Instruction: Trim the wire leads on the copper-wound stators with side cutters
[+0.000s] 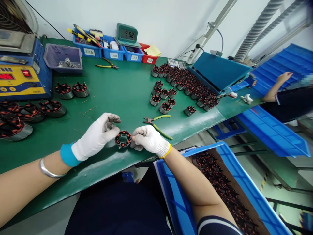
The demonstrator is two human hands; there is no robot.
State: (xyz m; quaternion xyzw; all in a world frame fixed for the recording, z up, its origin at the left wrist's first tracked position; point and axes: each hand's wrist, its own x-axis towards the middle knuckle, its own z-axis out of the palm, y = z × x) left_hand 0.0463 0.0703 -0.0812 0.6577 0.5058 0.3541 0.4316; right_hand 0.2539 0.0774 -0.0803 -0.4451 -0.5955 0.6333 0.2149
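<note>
A motor stator (123,139), a ring with copper windings and black insulation, lies near the table's front edge, its open centre facing up. My left hand (99,132), in a white glove with a teal cuff, is at its left side. That thumb is by the rim, and the fingers stretch out above, apart from the thumb. My right hand (149,139), in a white glove with a yellow edge, is closed in a pinch at the stator's right rim; whatever is between the fingertips is hidden. Green-handled side cutters (158,125) lie open just beyond my right hand.
Many stators (181,78) stand in rows at the back right; several more (52,108) sit at left by a yellow-blue device (22,80). Tool bins (113,54) and a clock (127,33) line the wall. A blue crate (222,145) of stators is at right. Another person's hand (284,77) shows far right.
</note>
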